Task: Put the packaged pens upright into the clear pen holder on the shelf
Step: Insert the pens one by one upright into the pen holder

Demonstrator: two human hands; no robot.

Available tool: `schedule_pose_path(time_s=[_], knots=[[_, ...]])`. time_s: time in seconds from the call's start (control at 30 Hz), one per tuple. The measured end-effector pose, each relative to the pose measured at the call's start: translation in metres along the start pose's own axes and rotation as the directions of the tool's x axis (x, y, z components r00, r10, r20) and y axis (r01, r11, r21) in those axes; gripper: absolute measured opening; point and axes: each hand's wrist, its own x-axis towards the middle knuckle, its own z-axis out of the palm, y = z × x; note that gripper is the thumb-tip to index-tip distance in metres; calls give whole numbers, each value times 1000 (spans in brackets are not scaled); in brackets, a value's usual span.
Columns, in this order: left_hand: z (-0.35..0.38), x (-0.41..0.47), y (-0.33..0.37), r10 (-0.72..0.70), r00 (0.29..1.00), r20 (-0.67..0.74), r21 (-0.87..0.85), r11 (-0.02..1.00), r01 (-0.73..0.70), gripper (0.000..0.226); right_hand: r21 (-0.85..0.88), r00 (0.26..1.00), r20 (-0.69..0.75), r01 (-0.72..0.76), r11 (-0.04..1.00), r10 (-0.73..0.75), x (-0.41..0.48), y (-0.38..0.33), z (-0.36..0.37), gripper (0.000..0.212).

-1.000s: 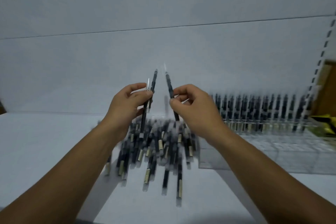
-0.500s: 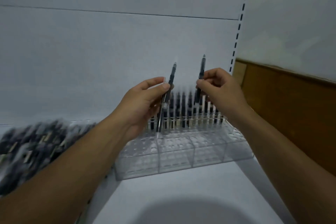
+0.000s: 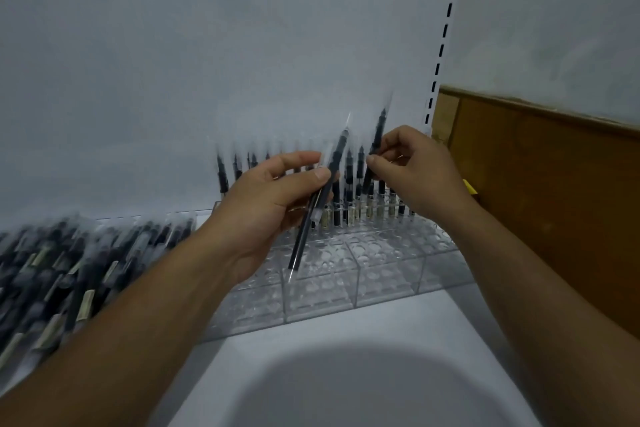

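Fingers [image 3: 320,173] pinching pens [image 3: 304,239] (one each), over holder [image 3: 381,276]

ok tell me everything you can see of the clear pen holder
The clear pen holder looks like transparent acrylic: a wide, low block split by vertical dividers, its top drilled with rows of round holes. It sits on the white shelf against the back panel, right of a pile of loose pens. Only its rear holes are filled, with packaged pens standing upright; nearer rows look empty. The left hand holds a pen over it; contact is unclear.
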Motion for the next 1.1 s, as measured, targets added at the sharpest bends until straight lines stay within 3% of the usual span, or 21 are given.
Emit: schedule_pose_path(time_s=[0.23, 0.47, 0.73, 1.1], knots=[[0, -2, 0, -4, 1000, 23, -23, 1000, 4, 28, -78, 1000, -13, 6, 997, -7, 0, 0, 2, 14], [0, -1, -1, -13, 999, 34, 27, 1000, 12, 28, -223, 984, 164, -29, 974, 67, -1, 5, 7, 18], [1, -2, -2, -9, 999, 47, 68, 998, 5, 29, -246, 987, 135, -51, 968, 86, 0, 5, 9, 19], [1, -3, -2, 0, 998, 57, 90, 996, -5, 27, -267, 956, 268, -49, 963, 122, -2, 3, 3, 13]])
